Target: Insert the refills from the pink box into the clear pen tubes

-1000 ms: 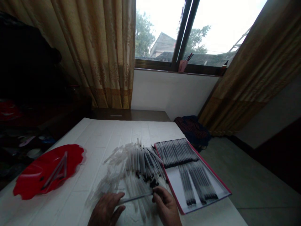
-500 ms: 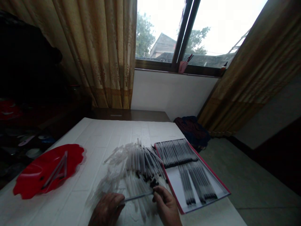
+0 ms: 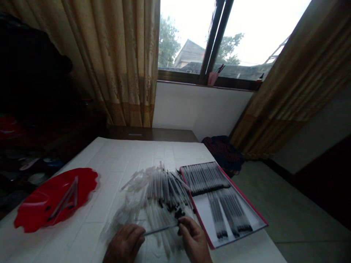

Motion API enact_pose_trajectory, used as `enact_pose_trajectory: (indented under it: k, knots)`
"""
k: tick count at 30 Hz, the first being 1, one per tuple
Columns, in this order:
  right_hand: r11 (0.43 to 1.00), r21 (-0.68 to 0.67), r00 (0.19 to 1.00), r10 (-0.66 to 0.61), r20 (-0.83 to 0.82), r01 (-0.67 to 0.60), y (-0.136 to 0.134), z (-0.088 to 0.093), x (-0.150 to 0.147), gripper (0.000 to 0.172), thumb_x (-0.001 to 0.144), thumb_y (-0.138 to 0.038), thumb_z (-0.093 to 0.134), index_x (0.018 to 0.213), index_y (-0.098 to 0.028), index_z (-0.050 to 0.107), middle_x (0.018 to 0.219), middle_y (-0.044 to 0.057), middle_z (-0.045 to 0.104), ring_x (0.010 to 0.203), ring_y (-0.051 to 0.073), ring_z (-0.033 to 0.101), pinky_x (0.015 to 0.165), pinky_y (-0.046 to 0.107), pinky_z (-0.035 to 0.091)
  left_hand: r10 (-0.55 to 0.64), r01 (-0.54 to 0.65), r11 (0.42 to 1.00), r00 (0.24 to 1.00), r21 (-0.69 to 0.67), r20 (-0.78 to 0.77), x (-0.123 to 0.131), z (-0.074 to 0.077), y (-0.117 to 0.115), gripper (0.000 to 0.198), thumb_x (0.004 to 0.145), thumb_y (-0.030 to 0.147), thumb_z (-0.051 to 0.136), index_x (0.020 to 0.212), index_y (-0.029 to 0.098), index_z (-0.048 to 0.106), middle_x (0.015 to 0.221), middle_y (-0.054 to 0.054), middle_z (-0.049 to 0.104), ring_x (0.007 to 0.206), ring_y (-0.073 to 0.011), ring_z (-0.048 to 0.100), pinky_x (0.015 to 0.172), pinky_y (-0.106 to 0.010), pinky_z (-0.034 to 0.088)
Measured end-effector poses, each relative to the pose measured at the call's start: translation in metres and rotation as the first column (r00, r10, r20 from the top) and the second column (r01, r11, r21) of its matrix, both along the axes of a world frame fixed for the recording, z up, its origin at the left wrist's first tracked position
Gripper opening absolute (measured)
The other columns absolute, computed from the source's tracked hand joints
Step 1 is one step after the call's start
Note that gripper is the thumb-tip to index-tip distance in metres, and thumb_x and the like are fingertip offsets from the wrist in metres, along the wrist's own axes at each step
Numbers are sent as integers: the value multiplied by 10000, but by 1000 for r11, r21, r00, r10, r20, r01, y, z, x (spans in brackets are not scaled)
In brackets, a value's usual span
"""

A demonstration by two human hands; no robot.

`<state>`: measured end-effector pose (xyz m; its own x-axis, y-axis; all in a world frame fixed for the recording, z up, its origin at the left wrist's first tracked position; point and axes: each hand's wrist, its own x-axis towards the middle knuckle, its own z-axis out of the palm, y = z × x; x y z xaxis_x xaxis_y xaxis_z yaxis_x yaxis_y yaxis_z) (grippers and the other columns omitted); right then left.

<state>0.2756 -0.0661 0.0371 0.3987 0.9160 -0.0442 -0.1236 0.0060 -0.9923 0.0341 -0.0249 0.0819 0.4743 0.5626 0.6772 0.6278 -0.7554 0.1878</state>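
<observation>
Between my two hands a slim pen is stretched, nearly level. My left hand pinches its left end, and my right hand pinches the other end with thumb and fingers. Beneath and behind the pen lies a loose pile of clear pen tubes, several with dark ends. Small black pieces sit just behind my right fingers. To the right, a shallow red-edged box holds rows of clear pens with black ends.
A red scalloped plate with a few clear tubes stands on the left of the white table. Dark cloth lies beyond the table's right edge. A pink cup stands on the windowsill.
Almost nothing differs. Both hands keep their grip on the pen in the same place, and the view has shifted very slightly.
</observation>
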Motion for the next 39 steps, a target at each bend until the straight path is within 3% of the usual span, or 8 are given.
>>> enact_pose_trajectory:
  k: [7, 11, 14, 18, 25, 28, 33, 39]
  knots:
    - [988, -78, 990, -135, -25, 133, -2, 14, 7, 425, 682, -548, 721, 886, -175, 709, 530, -26, 609, 388, 100, 462, 402, 208, 405, 33, -32, 999, 998, -8, 49, -4, -1, 0, 280, 991, 385, 362, 947, 239, 597, 759, 10, 703, 690, -117, 685, 674, -188, 536]
    - [983, -64, 975, -159, 158, 170, 0, 16, 9, 389, 699, -516, 699, 873, -170, 726, 662, 31, 707, 489, 153, 580, 480, 239, 494, 47, -47, 999, 998, 6, 41, -6, -4, 1, 284, 992, 394, 356, 962, 238, 591, 784, 6, 713, 716, -122, 694, 700, -197, 542]
    - [984, -66, 953, -142, 266, 165, 2, 12, 9, 369, 715, -469, 680, 920, -167, 738, 840, 96, 769, 730, 239, 703, 657, 286, 565, 52, -52, 999, 998, -3, 41, -6, -4, 2, 284, 993, 391, 351, 968, 238, 589, 790, 5, 715, 727, -120, 696, 704, -192, 543]
    - [983, -62, 935, -141, 326, 170, 3, 10, 9, 379, 745, -429, 635, 990, -156, 732, 990, 134, 765, 957, 284, 699, 844, 336, 548, 43, -44, 999, 998, 17, 51, -8, -6, 2, 277, 989, 392, 363, 984, 234, 591, 797, 3, 716, 730, -121, 698, 706, -190, 546]
    - [989, -16, 926, -135, 352, 150, -1, 17, 6, 373, 759, -491, 624, 902, -175, 760, 864, 105, 766, 712, 236, 705, 637, 280, 569, 19, -19, 1000, 998, 1, 66, -8, -5, 2, 275, 985, 391, 378, 977, 237, 605, 796, 1, 713, 735, -118, 698, 707, -180, 550]
    - [995, 4, 961, -96, 261, 98, -2, 23, -3, 402, 790, -530, 604, 920, -183, 759, 732, 61, 734, 516, 165, 625, 493, 238, 519, -5, 7, 1000, 997, -26, 71, -7, -1, 1, 273, 988, 387, 372, 975, 240, 601, 787, 7, 710, 720, -109, 693, 697, -170, 547]
    - [1000, -22, 995, -4, 101, 7, 1, 38, -10, 407, 708, -563, 692, 766, -163, 739, 591, 28, 669, 454, 139, 573, 426, 218, 463, -18, 22, 997, 998, -69, 65, -6, 0, 1, 273, 989, 389, 365, 969, 255, 602, 783, 16, 708, 711, -105, 692, 690, -165, 545]
    - [988, -41, 989, -147, 1, 147, 6, 58, 11, 426, 672, -582, 711, 755, -165, 686, 566, 15, 676, 418, 111, 516, 418, 214, 428, 46, -44, 999, 995, -16, 88, -9, -6, 5, 284, 978, 419, 381, 988, 249, 609, 806, 8, 724, 737, -118, 708, 710, -174, 558]
